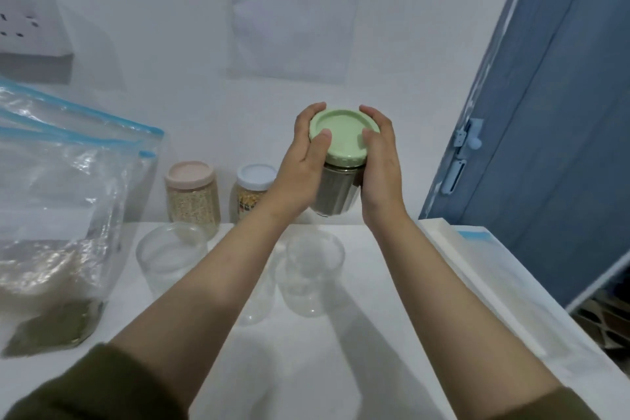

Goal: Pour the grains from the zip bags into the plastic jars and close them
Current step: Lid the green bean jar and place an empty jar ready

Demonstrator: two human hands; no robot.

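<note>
A jar of dark grain (335, 189) with a green lid (341, 135) is held up above the white table (306, 368), tilted toward me. My left hand (303, 164) grips its left side, thumb on the lid. My right hand (378, 160) grips the right side, thumb also on the lid. Two filled jars stand at the back by the wall: one with a pink lid (192, 196), one with a white lid (254, 189). Two empty clear jars (170, 254) (312, 274) stand open under my arms. Zip bags (58, 215) with grain lean at the left.
A blue door (552, 133) stands at the right beyond the table edge. A flat white tray (494, 283) lies along the table's right side. A wall socket (30, 24) sits at upper left, and a printed sheet (293, 7) hangs on the wall.
</note>
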